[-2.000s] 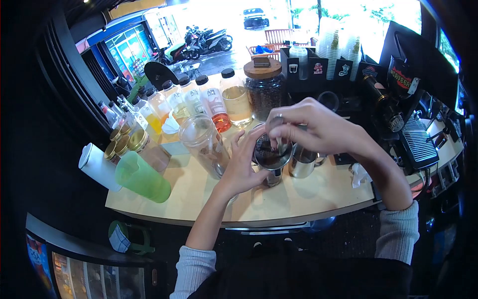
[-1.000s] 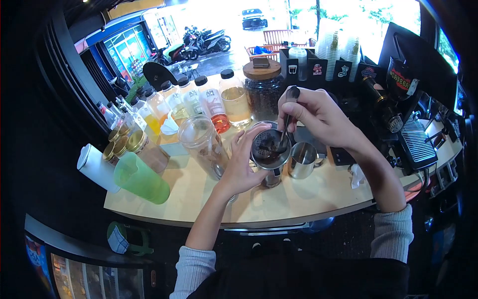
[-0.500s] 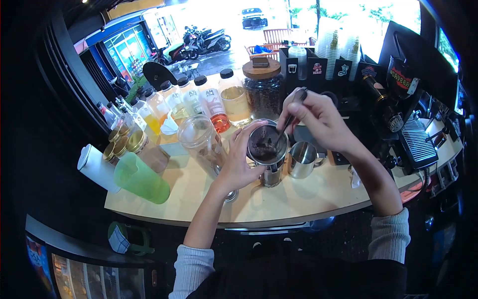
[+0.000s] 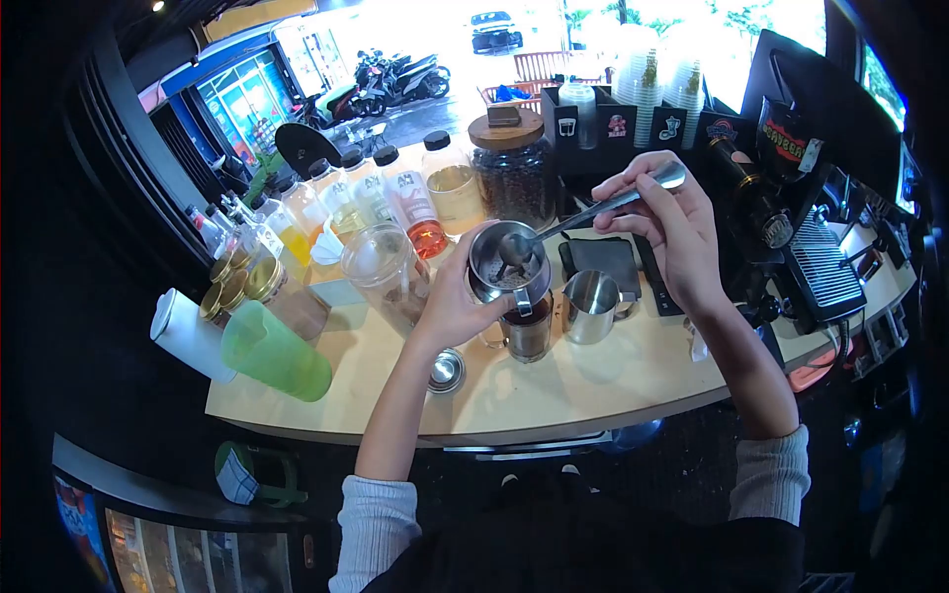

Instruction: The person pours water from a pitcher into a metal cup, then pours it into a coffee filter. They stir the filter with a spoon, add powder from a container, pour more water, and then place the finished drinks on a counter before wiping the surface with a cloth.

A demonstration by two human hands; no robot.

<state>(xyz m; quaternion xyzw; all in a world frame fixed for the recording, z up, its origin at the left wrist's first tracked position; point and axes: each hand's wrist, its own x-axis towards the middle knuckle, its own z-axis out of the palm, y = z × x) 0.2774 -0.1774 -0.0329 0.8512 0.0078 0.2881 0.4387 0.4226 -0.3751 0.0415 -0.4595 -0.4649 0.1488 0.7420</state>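
My left hand [image 4: 460, 301] is wrapped round a metal cup [image 4: 509, 262] whose mouth faces up, with dark contents and pale residue inside. Between the fingers of my right hand [image 4: 672, 222] is a long metal spoon [image 4: 603, 206]; its bowl sits at the cup's mouth. Just below the cup stands a glass [image 4: 528, 336] with dark contents. A steel pitcher [image 4: 591, 308] stands to the right of the glass. On the counter near my left wrist lies a small round metal lid [image 4: 447, 371].
Bottles [image 4: 410, 208], gold-lidded jars [image 4: 287, 294], a green jug [image 4: 277, 353] and a clear canister [image 4: 384, 267] stand left on the counter [image 4: 386, 410]. Behind are a coffee bean jar [image 4: 514, 178] and stacked cups [image 4: 638, 79]. An espresso machine [image 4: 820, 267] stands right.
My right hand has moved right and the spoon has tilted, its bowl now raised to the cup's mouth. The cup has tipped slightly and shifted a little left; the round lid is now uncovered.
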